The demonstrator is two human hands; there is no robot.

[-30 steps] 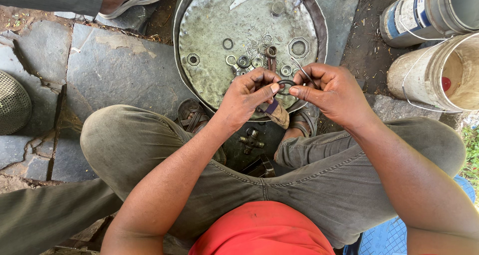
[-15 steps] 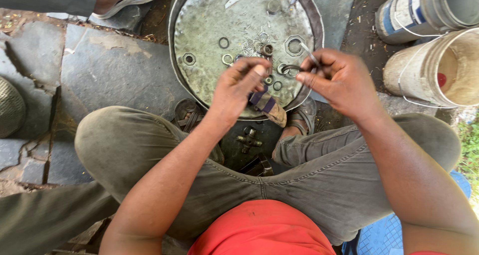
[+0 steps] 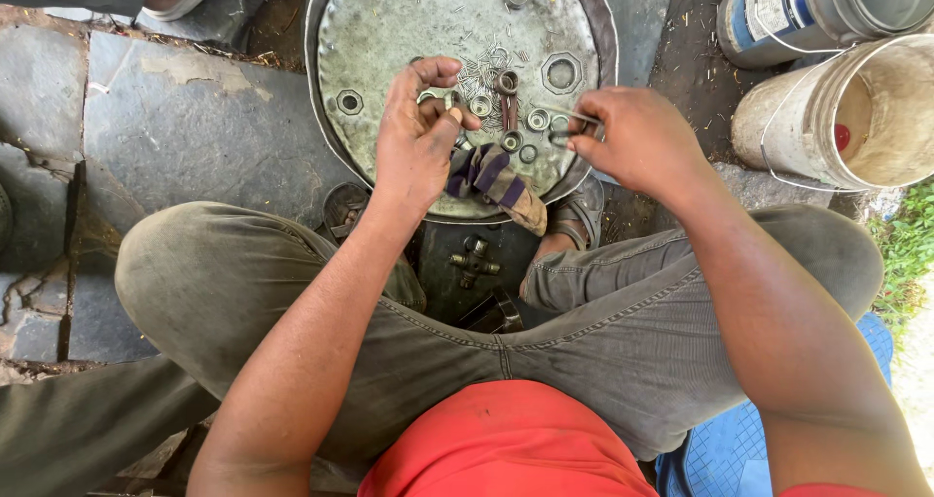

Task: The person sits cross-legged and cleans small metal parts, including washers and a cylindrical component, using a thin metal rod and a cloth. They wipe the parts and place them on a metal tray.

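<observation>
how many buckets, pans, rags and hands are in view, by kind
buckets: 2, white and grey
round metal pan: 1
striped rag: 1
hands: 2, left hand and right hand
total: 6

A small, dull grey metal ring [image 3: 449, 101] sits pinched upright between the thumb and fingers of the left hand [image 3: 420, 137], above the middle of the round, dented grey metal tray [image 3: 389, 30]. A thin, bent metal clip [image 3: 574, 121], dark and slightly shiny, sticks out leftward from the fingertips of the right hand [image 3: 637, 139], over the tray's right-hand rim.
</observation>
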